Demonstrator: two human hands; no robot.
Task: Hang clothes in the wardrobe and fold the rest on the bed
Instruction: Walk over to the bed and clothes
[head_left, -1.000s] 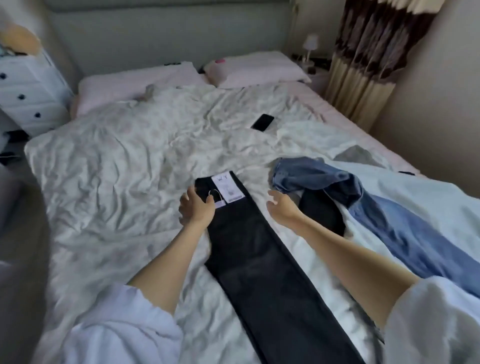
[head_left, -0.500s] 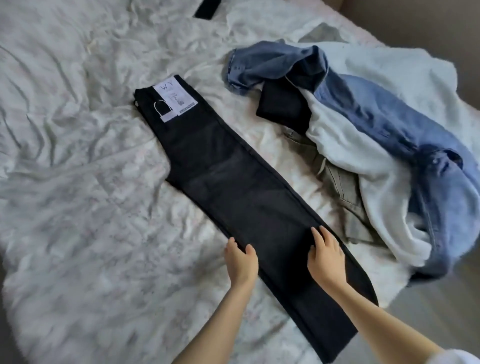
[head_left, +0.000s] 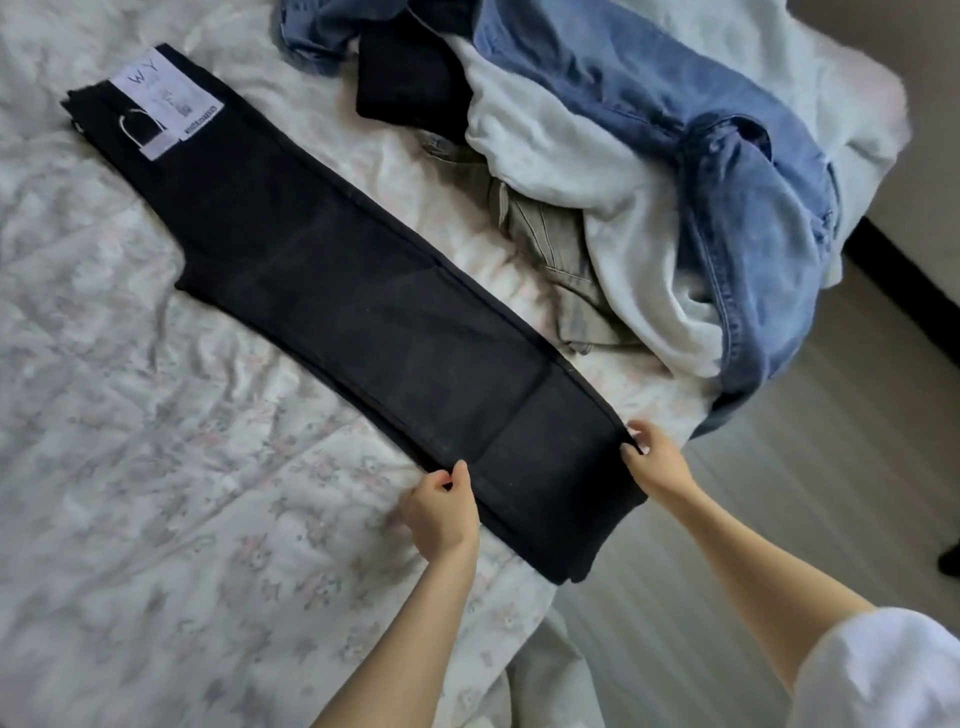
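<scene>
She has the long black denim trousers (head_left: 332, 270) laid flat on the white floral-print bedspread (head_left: 156, 493), one leg stacked on the other, stretching away from her hands toward the far left, where the white paper tag (head_left: 166, 98) sits on the waistband. The hem end hangs just past the bed's corner, over the grey floor (head_left: 779, 519).

Both hands are clamped on the cloth a little up from the hems. The left hand (head_left: 441, 512) pinches the near edge of the legs between thumb and fingers; the right hand (head_left: 657, 462) pinches the far edge, directly across from it. They sit well apart — the full width of the folded legs lies between them. Gripping both edges at the same height looks deliberate: it would let her lift the lower legs as one straight line and carry them toward the waistband, so I take this for the start of the first fold.

Beyond the right hand lies the unsorted heap: faded blue denim jeans (head_left: 727, 182) draped over a white fleecy garment (head_left: 597, 218), a small black piece (head_left: 405, 78) at the far end, and something grey-khaki (head_left: 561, 260) poking out just beside the trousers. None of that looks folded or hung — most of the job is still ahead.
</scene>
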